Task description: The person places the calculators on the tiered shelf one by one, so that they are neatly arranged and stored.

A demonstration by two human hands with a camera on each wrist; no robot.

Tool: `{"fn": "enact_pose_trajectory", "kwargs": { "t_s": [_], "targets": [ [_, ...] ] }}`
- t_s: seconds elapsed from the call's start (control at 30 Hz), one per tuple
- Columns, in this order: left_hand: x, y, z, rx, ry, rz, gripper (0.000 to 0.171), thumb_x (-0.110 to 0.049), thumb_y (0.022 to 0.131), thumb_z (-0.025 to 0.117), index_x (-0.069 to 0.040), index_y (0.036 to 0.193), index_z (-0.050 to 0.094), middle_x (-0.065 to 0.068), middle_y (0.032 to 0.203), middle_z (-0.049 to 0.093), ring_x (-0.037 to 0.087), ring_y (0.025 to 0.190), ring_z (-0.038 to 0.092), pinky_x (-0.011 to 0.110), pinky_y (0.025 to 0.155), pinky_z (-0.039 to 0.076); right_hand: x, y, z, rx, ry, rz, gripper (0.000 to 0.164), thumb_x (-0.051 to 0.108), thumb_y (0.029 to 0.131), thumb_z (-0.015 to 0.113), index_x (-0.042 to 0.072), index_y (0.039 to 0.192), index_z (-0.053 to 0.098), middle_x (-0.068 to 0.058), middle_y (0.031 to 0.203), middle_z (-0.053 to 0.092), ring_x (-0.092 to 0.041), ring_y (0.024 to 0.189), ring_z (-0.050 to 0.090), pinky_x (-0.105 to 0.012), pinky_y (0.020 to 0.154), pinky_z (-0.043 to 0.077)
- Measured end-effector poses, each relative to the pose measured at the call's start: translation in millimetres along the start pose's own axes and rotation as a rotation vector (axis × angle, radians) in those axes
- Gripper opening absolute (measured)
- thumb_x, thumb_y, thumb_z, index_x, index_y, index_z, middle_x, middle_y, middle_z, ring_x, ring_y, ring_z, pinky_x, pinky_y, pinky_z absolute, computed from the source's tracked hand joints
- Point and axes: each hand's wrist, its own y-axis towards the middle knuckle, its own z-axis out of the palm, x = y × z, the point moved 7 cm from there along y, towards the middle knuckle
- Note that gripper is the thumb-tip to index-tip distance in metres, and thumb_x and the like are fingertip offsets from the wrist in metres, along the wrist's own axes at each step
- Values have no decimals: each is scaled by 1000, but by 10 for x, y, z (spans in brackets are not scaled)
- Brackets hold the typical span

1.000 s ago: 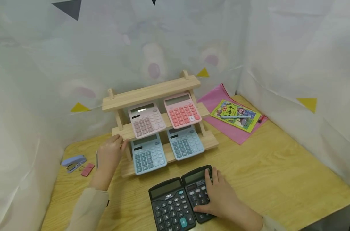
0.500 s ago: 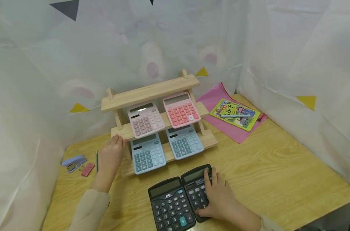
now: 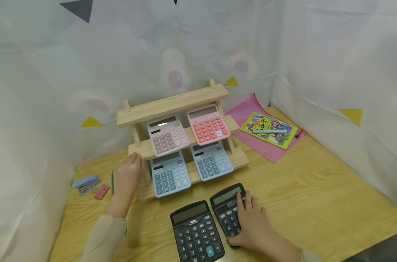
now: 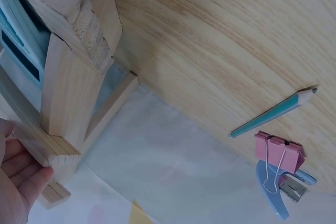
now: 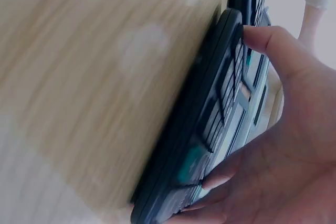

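Observation:
My left hand (image 3: 129, 176) grips the left end of the middle shelf of a small wooden rack (image 3: 172, 104); in the left wrist view the fingers (image 4: 18, 163) curl against the board's end. My right hand (image 3: 255, 226) holds a black desktop calculator (image 3: 227, 198) on the table, thumb by its lower edge and fingers across its upper right part. Another black calculator (image 3: 198, 233) lies flat to its left, a narrow gap between them. Pale pink (image 3: 167, 135) and coral-keyed (image 3: 209, 124) calculators lean on the rack's middle shelf, with two blue calculators (image 3: 171, 174) on the bottom shelf.
Left of the rack lie a blue stapler (image 3: 86, 182), a pink binder clip (image 3: 101, 191) and a green pencil (image 3: 112, 182). To the right, a pink zip pouch (image 3: 273, 156) bears a yellow booklet (image 3: 267, 125) and a light blue pen (image 3: 270, 131).
The right black calculator has moved slightly up and right with my right hand and turned a little, so a gap now parts it from the left one. My left hand stays on the rack.

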Motion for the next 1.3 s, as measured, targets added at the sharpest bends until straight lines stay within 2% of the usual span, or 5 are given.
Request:
{"fn": "enact_pose_trajectory", "kwargs": {
  "t_s": [0.43,0.67,0.93,1.1,1.3],
  "targets": [
    [31,-28,58,6,3,-8,23,-16,83,67,6,89,67,20,94,70,33,80,68,40,67,57,-258,16,-152,-14,-5,-25,127,70,46,72,0,142,29,-33,141,32,-45,116,46,-55,79,49],
    [-9,-52,49,-38,-11,30,22,-12,79,70,8,86,66,22,88,69,34,76,68,39,66,57,-151,12,-1117,-83,206,-184,121,65,57,74,6,147,18,-31,145,26,-42,117,47,-51,82,50],
    [2,-43,68,-18,-14,15,22,-13,81,69,7,87,66,22,90,70,34,79,68,39,68,57,300,1338,-2386,-239,60,-111,119,65,67,64,4,148,2,-30,149,18,-44,125,39,-56,95,42],
    [-9,-53,58,-31,-33,16,23,-13,79,71,8,87,66,23,89,70,35,79,68,40,69,57,623,2080,-2628,-196,3,-2,118,71,71,53,0,147,-4,-30,152,5,-46,134,29,-55,104,36],
    [-7,-31,56,-34,-16,16,24,-15,81,70,8,88,67,23,91,70,35,81,68,40,70,57,814,2486,-2634,-202,-18,104,117,74,71,48,4,147,-5,-25,154,0,-43,140,17,-59,109,26]
  ]
}}
